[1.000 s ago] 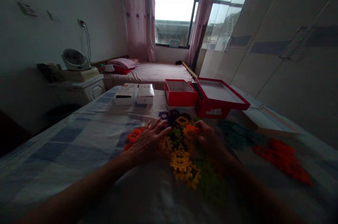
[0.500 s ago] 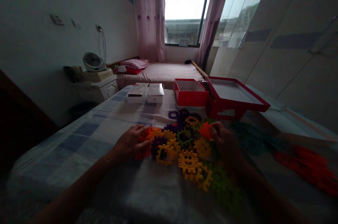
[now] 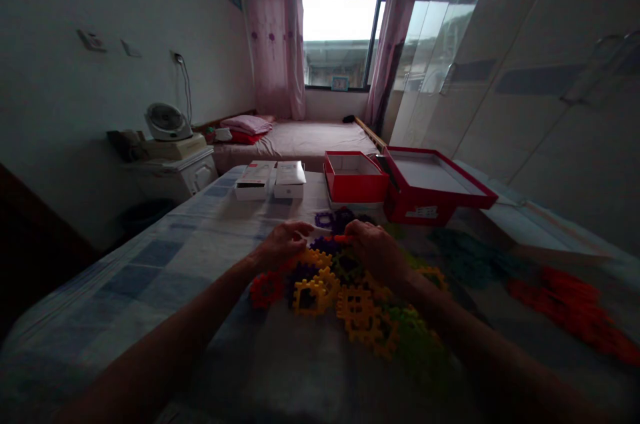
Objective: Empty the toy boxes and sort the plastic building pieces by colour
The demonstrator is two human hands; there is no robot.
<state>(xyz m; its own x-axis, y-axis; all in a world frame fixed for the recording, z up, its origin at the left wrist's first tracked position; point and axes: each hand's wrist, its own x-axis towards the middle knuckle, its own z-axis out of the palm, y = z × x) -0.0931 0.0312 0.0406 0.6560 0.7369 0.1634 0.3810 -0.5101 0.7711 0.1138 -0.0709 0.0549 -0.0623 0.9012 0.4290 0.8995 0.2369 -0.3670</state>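
My left hand (image 3: 284, 244) is closed, its fingertips pinching a small white piece (image 3: 319, 232) whose kind I cannot make out. Facing it, my right hand (image 3: 373, 249) grips an orange-red interlocking plastic piece (image 3: 342, 238), seen nearly edge-on. The two pieces are close together above a heap of toothed building pieces; whether they touch I cannot tell. In the heap lie yellow pieces (image 3: 309, 297), purple pieces (image 3: 325, 219), green pieces (image 3: 413, 331) and a red-orange piece (image 3: 265, 289) at the left. My right forearm hides part of the heap.
Two white boxes (image 3: 289, 181) stand at the back of the bed-like surface with a checked cloth (image 3: 145, 257). Beside them are an open red box (image 3: 357, 187) and a red lid (image 3: 440, 174) resting on another box. Teal pieces (image 3: 475, 254) and orange pieces (image 3: 570, 307) lie at the right.
Both hands have come together over the heap. The left has lifted off the orange pieces and now pinches a white piece; the right has carried the orange-red piece leftward. The view has shifted slightly.
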